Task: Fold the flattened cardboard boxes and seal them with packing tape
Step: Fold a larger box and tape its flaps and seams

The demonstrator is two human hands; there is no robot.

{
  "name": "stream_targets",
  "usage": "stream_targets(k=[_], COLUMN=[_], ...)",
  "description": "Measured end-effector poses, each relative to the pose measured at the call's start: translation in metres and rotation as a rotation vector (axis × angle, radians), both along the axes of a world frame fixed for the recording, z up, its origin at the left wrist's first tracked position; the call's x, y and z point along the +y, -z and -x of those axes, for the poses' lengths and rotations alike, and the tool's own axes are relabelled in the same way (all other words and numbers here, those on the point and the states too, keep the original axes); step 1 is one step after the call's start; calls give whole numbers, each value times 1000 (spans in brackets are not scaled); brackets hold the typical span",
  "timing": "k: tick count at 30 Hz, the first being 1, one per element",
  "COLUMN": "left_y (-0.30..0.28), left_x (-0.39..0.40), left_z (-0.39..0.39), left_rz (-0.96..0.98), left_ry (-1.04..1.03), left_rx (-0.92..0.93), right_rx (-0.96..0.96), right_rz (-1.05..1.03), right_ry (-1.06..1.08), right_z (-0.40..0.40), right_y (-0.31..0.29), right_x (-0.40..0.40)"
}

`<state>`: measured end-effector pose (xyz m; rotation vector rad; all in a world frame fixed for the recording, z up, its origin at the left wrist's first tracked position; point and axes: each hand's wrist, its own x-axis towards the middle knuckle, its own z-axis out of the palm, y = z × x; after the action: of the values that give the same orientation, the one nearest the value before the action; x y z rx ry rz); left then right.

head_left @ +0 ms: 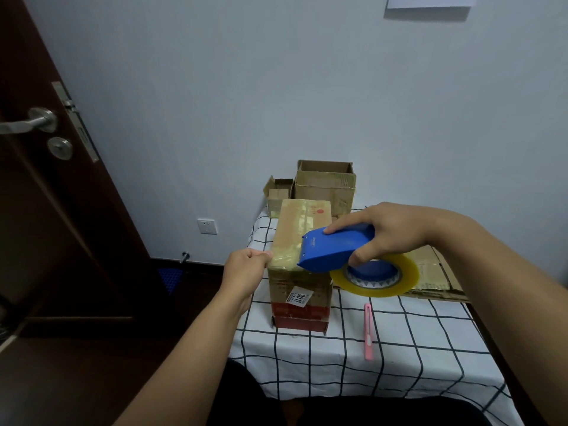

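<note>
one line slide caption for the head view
Right hand runs a tape dispenser across a box while the left hand pinches the tape end.

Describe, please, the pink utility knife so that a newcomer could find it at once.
Start at the table with the checked cloth. The pink utility knife lies flat on it, nearer than the tape dispenser. It is the only pink, slim thing there.

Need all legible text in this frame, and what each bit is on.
"3011": white sticker on the near face of the taped box; its smaller print is unreadable.
Embossed brand on the blue tape dispenser: too small to read.
Red print on the box top and front: blurred.
</note>
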<state>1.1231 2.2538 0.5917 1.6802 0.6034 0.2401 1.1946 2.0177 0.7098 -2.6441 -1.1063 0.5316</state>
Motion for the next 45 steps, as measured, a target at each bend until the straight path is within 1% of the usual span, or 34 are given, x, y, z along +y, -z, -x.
stream_targets(k=[7,14,16,23,27,32,37,42,45], left_y=[4,3,5,4,5,3,8,8,10], left_x=[4,6,7,8,11,15,11,11,10], left_z=[0,0,-1,-3,-3,-3,-4,-1,3], left_rz=[70,-59,-31,173,191,261,223,157,90], left_ry=[5,42,44,59,61,80,126,171,105], left_rx=[39,40,42,64,76,91,102,89,69], right_rx=[12,41,41,10,17,29,12,13,13], right_rz=[62,85,92,150,157,188,248,249,235], right_ry=[-6,7,5,-14,-17,-27,-26,-9,-8], right_z=[-5,-5,-5,-6,-5,-3,-6,-5,-5], right_y=[-3,-2,-2,-3,-5,-9,-11,-12,-12], right_x=[11,14,15,26,30,37,45,41,37])
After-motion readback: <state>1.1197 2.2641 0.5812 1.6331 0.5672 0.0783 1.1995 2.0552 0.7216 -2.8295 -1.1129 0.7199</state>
